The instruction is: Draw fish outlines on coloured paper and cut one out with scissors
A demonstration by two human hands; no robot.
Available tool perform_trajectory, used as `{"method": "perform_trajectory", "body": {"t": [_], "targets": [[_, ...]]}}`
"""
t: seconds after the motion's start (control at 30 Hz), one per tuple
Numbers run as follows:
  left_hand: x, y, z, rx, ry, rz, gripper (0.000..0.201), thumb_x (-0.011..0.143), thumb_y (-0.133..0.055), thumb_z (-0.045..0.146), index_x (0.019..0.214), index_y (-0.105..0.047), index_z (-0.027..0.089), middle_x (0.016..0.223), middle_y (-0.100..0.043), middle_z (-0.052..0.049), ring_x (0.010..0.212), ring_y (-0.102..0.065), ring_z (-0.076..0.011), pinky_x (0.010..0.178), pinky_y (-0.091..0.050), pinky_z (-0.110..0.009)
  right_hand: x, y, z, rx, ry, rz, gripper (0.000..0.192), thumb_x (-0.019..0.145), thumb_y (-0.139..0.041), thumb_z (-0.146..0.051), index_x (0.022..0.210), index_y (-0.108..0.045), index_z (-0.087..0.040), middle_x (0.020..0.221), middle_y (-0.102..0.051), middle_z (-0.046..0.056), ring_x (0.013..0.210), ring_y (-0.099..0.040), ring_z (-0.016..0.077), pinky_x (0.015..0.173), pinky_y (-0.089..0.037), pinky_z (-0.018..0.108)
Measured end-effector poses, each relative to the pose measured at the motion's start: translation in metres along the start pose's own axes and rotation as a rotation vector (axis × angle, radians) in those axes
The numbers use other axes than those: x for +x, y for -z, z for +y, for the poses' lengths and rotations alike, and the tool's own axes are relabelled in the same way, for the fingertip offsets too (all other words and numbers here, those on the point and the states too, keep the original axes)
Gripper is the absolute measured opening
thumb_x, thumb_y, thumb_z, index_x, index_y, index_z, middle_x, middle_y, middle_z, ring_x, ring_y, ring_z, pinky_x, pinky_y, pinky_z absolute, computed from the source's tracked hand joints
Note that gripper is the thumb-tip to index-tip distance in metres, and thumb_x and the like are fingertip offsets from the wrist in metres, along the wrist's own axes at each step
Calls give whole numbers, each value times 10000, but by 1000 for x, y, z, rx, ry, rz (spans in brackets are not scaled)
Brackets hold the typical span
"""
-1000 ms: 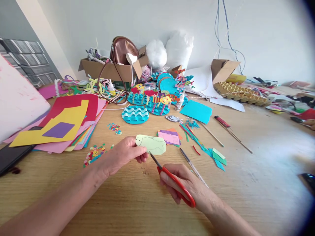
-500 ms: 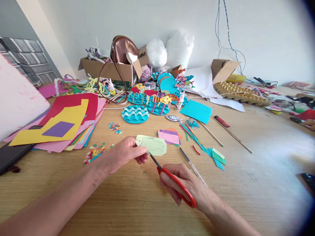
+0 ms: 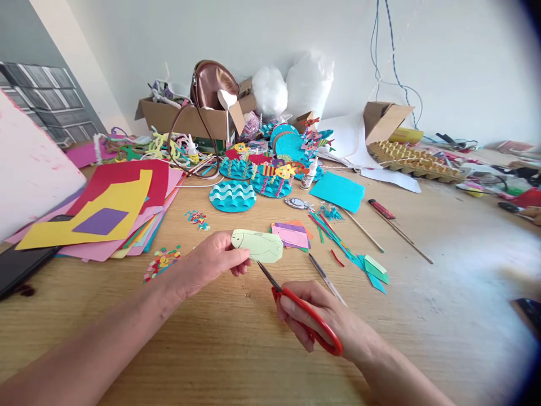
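Note:
Between the thumb and fingers of my left hand (image 3: 224, 254) is a pale green piece of paper (image 3: 264, 246) with a fish drawn on it and its corners cut off. My right hand (image 3: 313, 313) is wrapped round the red handles of a pair of scissors (image 3: 296, 301). The scissors' blades look closed, and their tip points up and left, just below the paper's lower edge. Whether the tip touches the paper I cannot tell. Beyond the paper lies a small stack of coloured cards (image 3: 291, 234), a pink one with a drawing on top. A pen (image 3: 326, 277) rests beside the scissors.
Coloured paper sheets (image 3: 105, 197) are piled at left, near paper dots (image 3: 163, 262). Blue wave discs (image 3: 232, 196) and a glue bottle (image 3: 309, 173) stand farther back. Paper strips (image 3: 332, 234), a blue sheet (image 3: 338, 190) and wooden sticks (image 3: 363, 230) lie at right.
My left hand and the green paper have shifted slightly left and up. The scissors have moved a little right, so a small gap shows between their tip and my left thumb.

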State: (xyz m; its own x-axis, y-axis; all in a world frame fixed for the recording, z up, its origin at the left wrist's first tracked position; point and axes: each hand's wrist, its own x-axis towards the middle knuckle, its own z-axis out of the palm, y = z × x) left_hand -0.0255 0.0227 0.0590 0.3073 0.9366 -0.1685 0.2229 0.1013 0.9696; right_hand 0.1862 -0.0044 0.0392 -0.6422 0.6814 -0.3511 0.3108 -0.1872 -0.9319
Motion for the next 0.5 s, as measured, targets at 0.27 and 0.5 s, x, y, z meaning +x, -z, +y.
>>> {"method": "perform_trajectory", "body": {"t": [0.27, 0.5], "targets": [[0, -1, 0, -39, 6, -31, 162, 670, -548, 322, 701, -562, 164, 623, -599, -1, 582, -537, -124, 550, -432, -233, 1, -2, 1, -21, -61, 19, 422, 849, -465, -572, 680, -499, -187, 429, -441, -67, 374, -360, 78, 394, -255, 195], [-1, -3, -1, -51, 17, -47, 165, 667, -551, 320, 689, -560, 158, 617, -599, -1, 568, -534, -118, 543, -429, -232, 1, -2, -1, -19, -64, 21, 451, 847, -451, -599, 683, -502, -182, 428, -441, -67, 376, -361, 73, 398, -264, 193]]}}
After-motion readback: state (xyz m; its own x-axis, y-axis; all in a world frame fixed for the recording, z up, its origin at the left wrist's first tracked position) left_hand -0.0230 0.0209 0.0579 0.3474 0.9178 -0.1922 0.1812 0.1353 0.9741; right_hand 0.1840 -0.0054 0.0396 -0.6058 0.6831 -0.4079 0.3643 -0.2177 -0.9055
